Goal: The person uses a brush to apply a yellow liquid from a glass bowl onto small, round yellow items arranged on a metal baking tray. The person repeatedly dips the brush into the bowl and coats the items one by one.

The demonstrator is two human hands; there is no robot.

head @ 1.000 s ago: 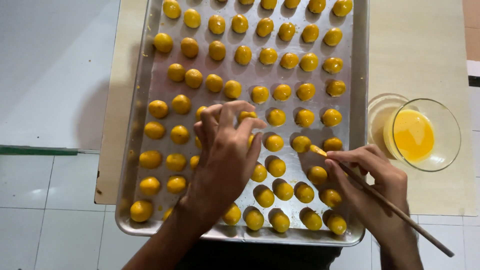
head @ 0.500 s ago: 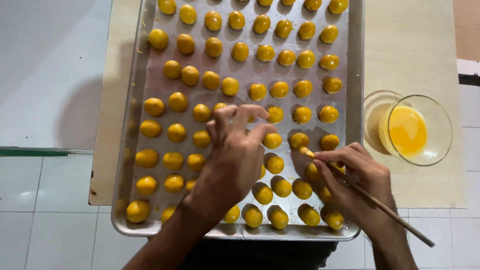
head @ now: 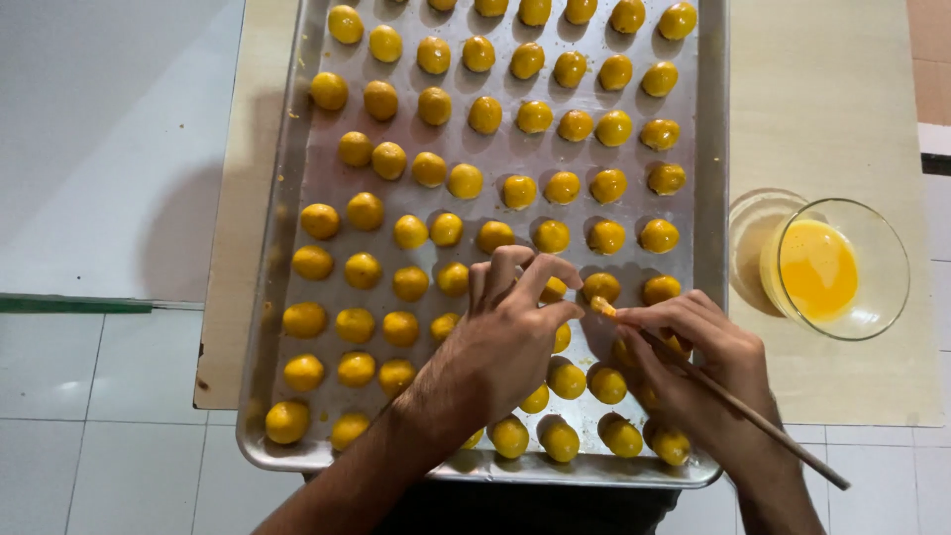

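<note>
A metal baking tray (head: pixel 709 149) holds several rows of small round yellow-glazed dough balls (head: pixel 484 115). My left hand (head: pixel 510 332) hovers over the tray's lower middle, thumb and fingers pinched around one ball (head: pixel 555 289). Beside it, my right hand (head: pixel 693 362) grips a thin wooden-handled brush (head: pixel 753 416); the brush's yellow tip (head: pixel 602 308) points at that ball. My hands cover a few balls beneath them.
A clear glass bowl (head: pixel 872 297) of yellow egg wash stands right of the tray on a pale wooden board (head: pixel 822 99). White tiled floor (head: pixel 89 416) shows to the left and below. A white surface (head: pixel 99 129) lies at the upper left.
Both hands have shifted slightly right across the tray. My left fingers have drawn in around a ball, and the brush tip has moved closer to it.
</note>
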